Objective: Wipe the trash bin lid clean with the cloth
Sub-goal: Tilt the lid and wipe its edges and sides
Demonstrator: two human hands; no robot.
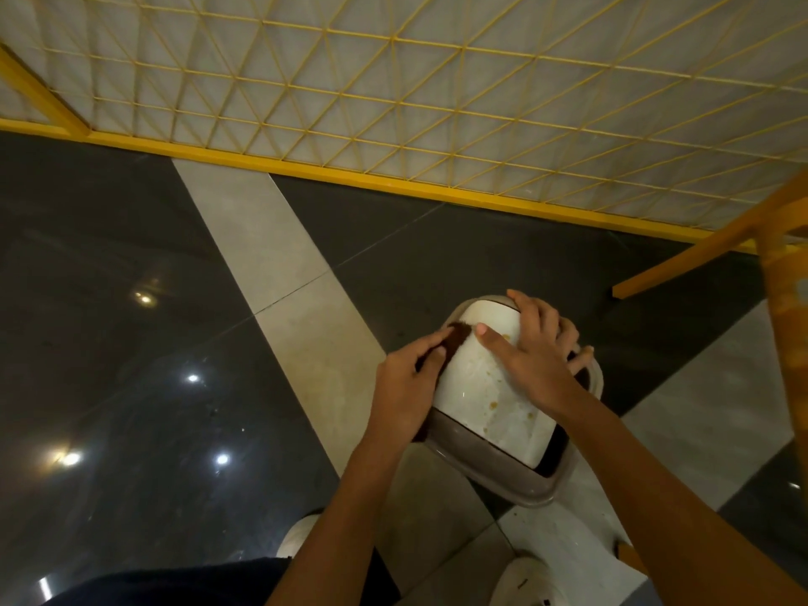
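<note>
The trash bin lid (481,387) is a white swing flap with brownish stains, set in a grey-brown rim (494,470), at centre right of the head view. My left hand (406,387) pinches a dark brown cloth (458,336) and presses it against the flap's upper left edge. Much of the cloth is hidden under my fingers. My right hand (535,356) grips the lid from the far right, thumb lying across the white flap and fingers curled over the rim's right side.
A yellow wire-mesh fence (393,102) runs along the back with a yellow base bar. A yellow wooden frame (778,264) stands at the right, close to the bin. The floor has dark glossy tiles and light strips. My white shoes (301,535) show at the bottom.
</note>
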